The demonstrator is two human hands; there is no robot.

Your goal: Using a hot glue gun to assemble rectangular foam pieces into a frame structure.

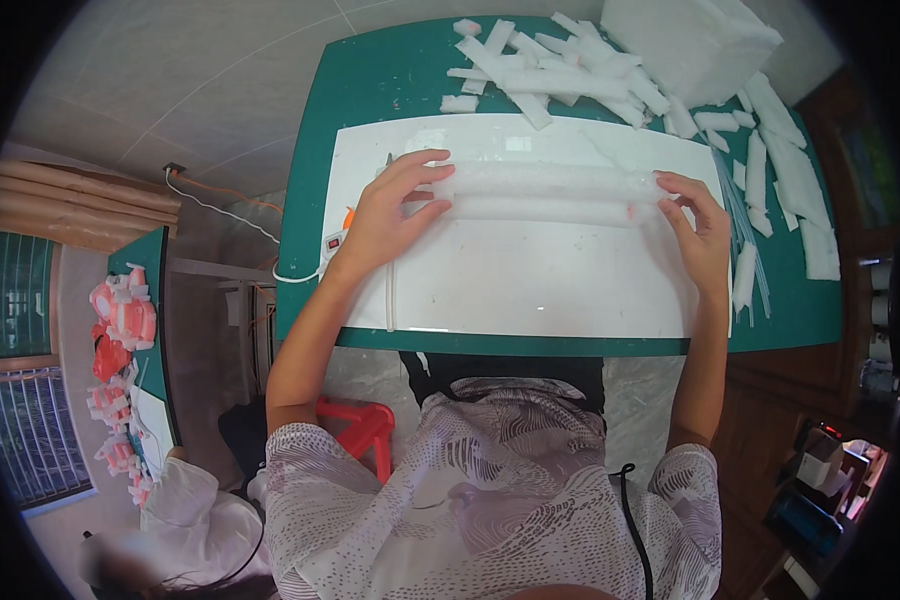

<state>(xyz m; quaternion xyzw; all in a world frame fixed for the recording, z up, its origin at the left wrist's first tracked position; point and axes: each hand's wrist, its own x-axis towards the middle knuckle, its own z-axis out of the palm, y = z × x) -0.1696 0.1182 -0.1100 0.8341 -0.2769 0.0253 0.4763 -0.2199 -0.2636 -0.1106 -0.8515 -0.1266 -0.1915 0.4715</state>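
A long white foam piece (550,182), seen as two parallel lengths, lies crosswise over a white board (530,285). My left hand (398,208) has its thumb and curved fingers at the left end. At the right end, my right hand (698,222) curls its fingertips against the foam. A small pinkish spot shows on the foam close to my right fingers. Beside my left wrist sit a small white switch box with a red rocker (334,241) and an orange-handled tool (348,218), partly hidden by the hand.
Loose white foam strips (570,75) heap up at the back of the green table (305,200), beside a large foam block (690,45). More strips and thin clear rods (755,270) lie right. A red stool (365,432) stands below. Another person (195,510) sits left by pink foam pieces (128,310).
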